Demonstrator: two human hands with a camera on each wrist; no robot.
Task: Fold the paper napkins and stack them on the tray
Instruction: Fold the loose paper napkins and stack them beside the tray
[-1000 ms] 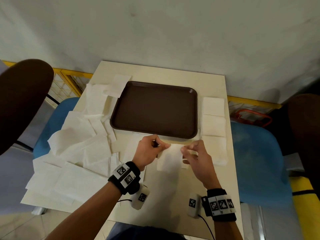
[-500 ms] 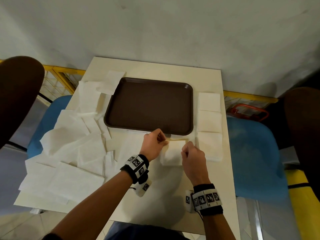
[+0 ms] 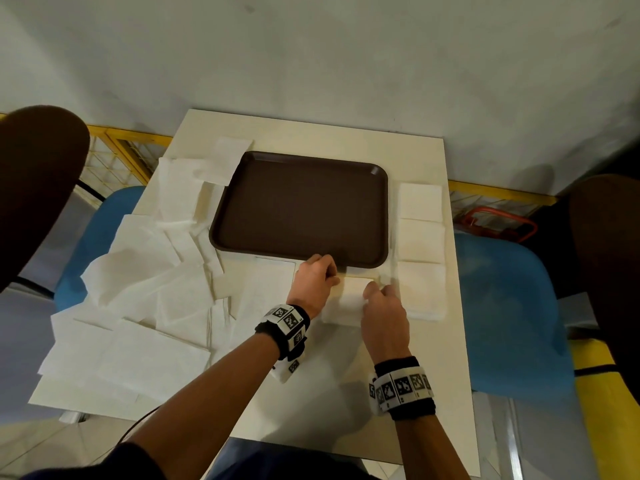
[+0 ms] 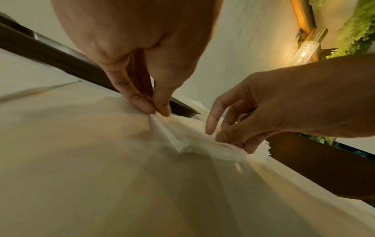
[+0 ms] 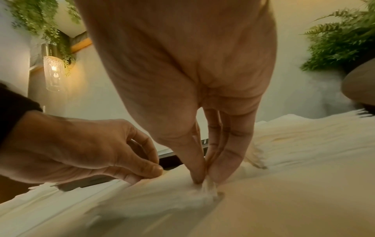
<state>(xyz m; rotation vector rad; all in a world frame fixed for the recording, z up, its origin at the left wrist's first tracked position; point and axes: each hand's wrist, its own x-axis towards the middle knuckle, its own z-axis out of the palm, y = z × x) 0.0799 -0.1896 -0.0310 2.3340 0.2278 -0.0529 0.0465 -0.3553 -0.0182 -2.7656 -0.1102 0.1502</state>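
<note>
Pinching a small white napkin [image 3: 349, 299] from both sides, the two hands sit at the lower centre of the head view, just below the tray's near rim. The left hand [image 3: 313, 285] closes thumb and forefinger on the napkin's left corner, as the left wrist view shows, and the paper puckers up between the fingertips [image 4: 142, 105]. The right hand [image 3: 384, 313] nips the napkin's right edge between thumb and fingers, which are pressed close together in the right wrist view. The napkin lies on the pale table [image 3: 339, 403]. At the left of the frame a loose heap of unfolded napkins [image 3: 138, 289] spreads across the table and over its edge. At the right, a column of folded napkin stacks [image 3: 420, 251] runs beside the tray. Higher up, in the middle of the frame, the brown tray [image 3: 301, 206] lies flat with nothing on it. Blue chairs [image 3: 502, 306] flank the table.
</note>
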